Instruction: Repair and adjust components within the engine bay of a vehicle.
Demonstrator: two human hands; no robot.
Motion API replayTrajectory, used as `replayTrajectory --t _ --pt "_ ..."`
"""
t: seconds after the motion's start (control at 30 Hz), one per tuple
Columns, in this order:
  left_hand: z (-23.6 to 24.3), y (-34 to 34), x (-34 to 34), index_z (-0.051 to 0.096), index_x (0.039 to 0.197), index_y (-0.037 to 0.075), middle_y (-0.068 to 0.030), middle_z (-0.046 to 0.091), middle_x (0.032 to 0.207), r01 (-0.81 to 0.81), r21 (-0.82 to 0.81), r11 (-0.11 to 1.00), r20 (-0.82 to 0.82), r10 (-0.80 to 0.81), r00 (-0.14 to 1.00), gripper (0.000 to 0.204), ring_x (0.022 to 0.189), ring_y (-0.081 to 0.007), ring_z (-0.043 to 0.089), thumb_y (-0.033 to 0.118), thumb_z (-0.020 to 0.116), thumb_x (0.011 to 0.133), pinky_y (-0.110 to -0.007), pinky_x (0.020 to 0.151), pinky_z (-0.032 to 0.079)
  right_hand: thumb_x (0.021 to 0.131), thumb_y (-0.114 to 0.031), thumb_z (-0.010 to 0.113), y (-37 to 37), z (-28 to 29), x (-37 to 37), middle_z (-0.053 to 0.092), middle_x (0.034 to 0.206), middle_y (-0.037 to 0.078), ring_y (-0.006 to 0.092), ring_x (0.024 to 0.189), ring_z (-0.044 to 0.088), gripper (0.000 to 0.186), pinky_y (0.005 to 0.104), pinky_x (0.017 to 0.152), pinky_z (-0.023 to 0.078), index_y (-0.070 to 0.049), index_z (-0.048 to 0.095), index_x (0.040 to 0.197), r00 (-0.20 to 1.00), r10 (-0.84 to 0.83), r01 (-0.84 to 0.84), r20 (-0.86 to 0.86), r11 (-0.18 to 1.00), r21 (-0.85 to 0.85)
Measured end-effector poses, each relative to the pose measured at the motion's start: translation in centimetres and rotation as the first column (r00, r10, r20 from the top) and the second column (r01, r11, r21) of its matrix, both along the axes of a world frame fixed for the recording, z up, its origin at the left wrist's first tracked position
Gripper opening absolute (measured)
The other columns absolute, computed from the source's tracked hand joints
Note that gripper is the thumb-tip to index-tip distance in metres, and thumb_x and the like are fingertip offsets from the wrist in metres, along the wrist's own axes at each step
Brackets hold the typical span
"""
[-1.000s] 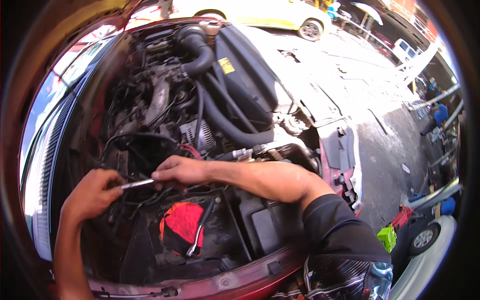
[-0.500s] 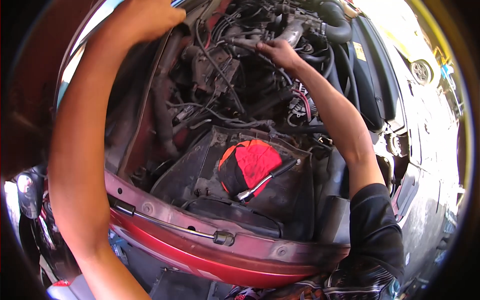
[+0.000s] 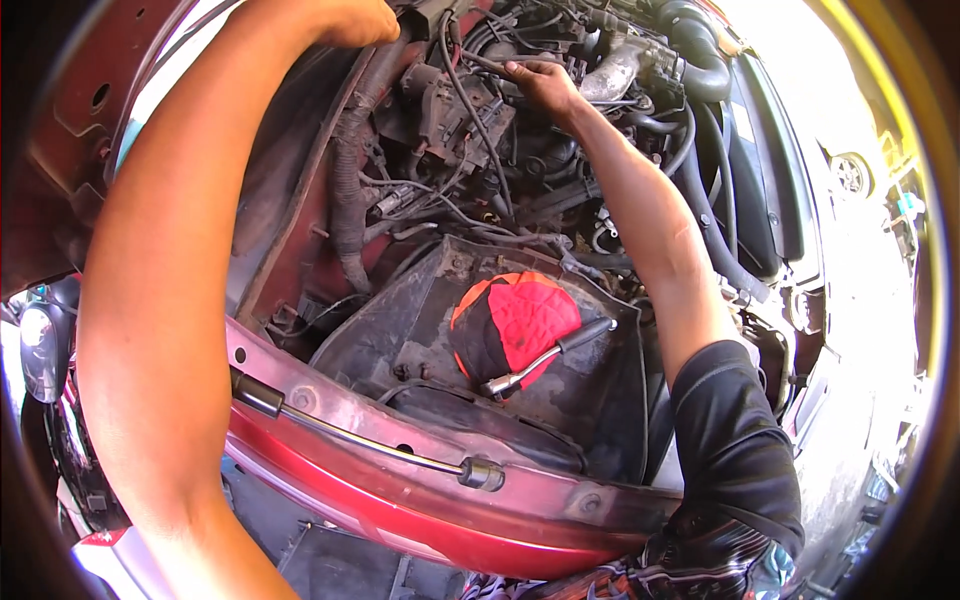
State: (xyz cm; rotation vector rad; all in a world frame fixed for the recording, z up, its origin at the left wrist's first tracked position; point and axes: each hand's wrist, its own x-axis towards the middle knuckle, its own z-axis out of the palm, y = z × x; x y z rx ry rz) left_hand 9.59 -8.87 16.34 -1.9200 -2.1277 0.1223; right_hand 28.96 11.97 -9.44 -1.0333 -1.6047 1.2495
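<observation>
Right hand (image 3: 546, 86) seemingly pinches a dark hose (image 3: 486, 65); best gripped gently, unkinked. Left hand (image 3: 362, 22): I cannot tell its grip

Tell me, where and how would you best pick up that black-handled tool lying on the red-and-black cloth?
Probably by the black handle, from above and the right: it looks thicker than the metal shaft and points up and right, its end jutting past the red-and-black cloth.
</observation>
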Motion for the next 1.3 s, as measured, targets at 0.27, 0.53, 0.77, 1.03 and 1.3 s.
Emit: replayTrajectory --t 0.27,0.53,0.77,1.03,1.3 --pt "-1.2 0.2 -0.1 0.067 0.122 -0.009 -0.0295 0.067 0.125 0.014 0.017 1.000 -0.007 -0.014 1.000 0.056 0.116 -0.0379 0.067 0.031 0.066 0.082 -0.046 0.100 0.052 0.097 -0.039 0.073 -0.6 -1.0 1.4 0.066 0.092 -0.001 0.0084 0.080 0.051 0.043 0.0267 0.070 0.042 -0.002 0.075 0.118 0.995 0.027 -0.036 -0.091 0.994 -0.102" --pt "-0.4 -0.7 1.0 0.068 0.119 -0.009 -0.0304 0.068 0.122 0.037 -0.058 0.998 -0.007 -0.037 0.999 0.055 0.115 -0.0386 0.067 0.031 0.068 0.082 -0.046 0.099 0.053 0.100 -0.036 0.069 -0.7 0.2 0.2 0.044 0.064 -0.009 0.0050 0.051 0.036 0.032 0.0251 0.046 0.025 -0.009 0.074 0.117 0.990 -0.001 -0.019 -0.141 0.991 -0.135" --pt "-0.9 -0.2 1.3 0.062 0.128 -0.010 -0.0313 0.064 0.130 -0.003 -0.076 0.997 -0.072 -0.003 0.997 0.061 0.122 -0.0384 0.064 0.033 0.068 0.085 -0.045 0.104 0.051 0.099 -0.037 0.071 0.4 0.5 1.0 0.039 0.063 -0.010 0.0056 0.052 0.034 0.033 0.0272 0.047 0.023 -0.009 0.075 0.116 0.976 0.166 -0.195 -0.141 0.955 -0.224" --pt "-3.5 2.2 -2.0 0.035 0.148 -0.012 -0.0321 0.046 0.150 0.098 -0.017 0.995 -0.159 -0.099 0.982 0.079 0.138 -0.0411 0.049 0.030 0.065 0.089 -0.043 0.115 0.041 0.093 -0.048 0.073 0.5 -0.9 -0.3 0.077 0.104 0.019 0.0281 0.100 0.073 0.049 0.0418 0.092 0.054 -0.004 0.076 0.115 0.981 -0.112 0.065 0.158 0.958 0.279" --pt "-1.7 -0.2 1.5 0.055 0.133 -0.014 -0.0329 0.062 0.131 -0.030 -0.074 0.997 -0.084 0.024 0.996 0.067 0.123 -0.0395 0.063 0.031 0.068 0.085 -0.045 0.105 0.050 0.091 -0.050 0.071 0.4 1.3 0.5 0.074 0.105 0.017 0.0380 0.102 0.070 0.043 0.0474 0.088 0.055 -0.015 0.076 0.115 0.814 -0.424 0.035 0.398 0.720 0.693"
